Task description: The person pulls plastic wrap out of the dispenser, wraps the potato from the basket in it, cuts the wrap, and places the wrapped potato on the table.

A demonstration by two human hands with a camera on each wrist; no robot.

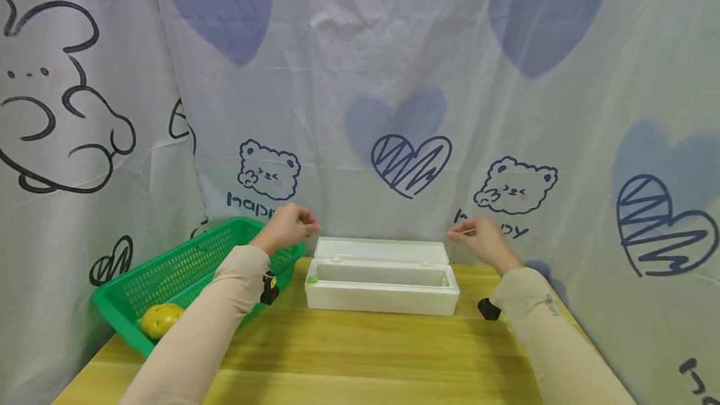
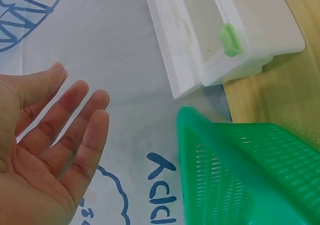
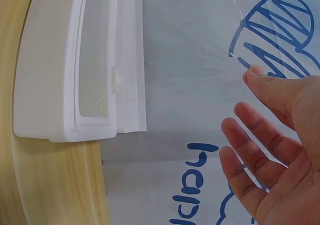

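My left hand [image 1: 289,227] is raised above the left end of a white cling film box [image 1: 382,300], pinching a barely visible edge between thumb and index finger. On the right, my other hand [image 1: 485,240] pinches likewise, at about the same height. Clear cling film [image 3: 242,22] shows as faint creases and glints by the right thumb in the right wrist view. Most of the sheet between the hands is too transparent to make out. The box's lid [image 1: 382,250] stands raised at the back, and a green slider [image 2: 230,40] sits at its left end.
A green perforated basket [image 1: 120,292] stands at the left of the wooden table [image 1: 360,355], holding a yellow, potato-like item [image 1: 160,320]. Behind the box hangs a pale curtain [image 1: 337,55] printed with hearts and bears; it also covers both sides.
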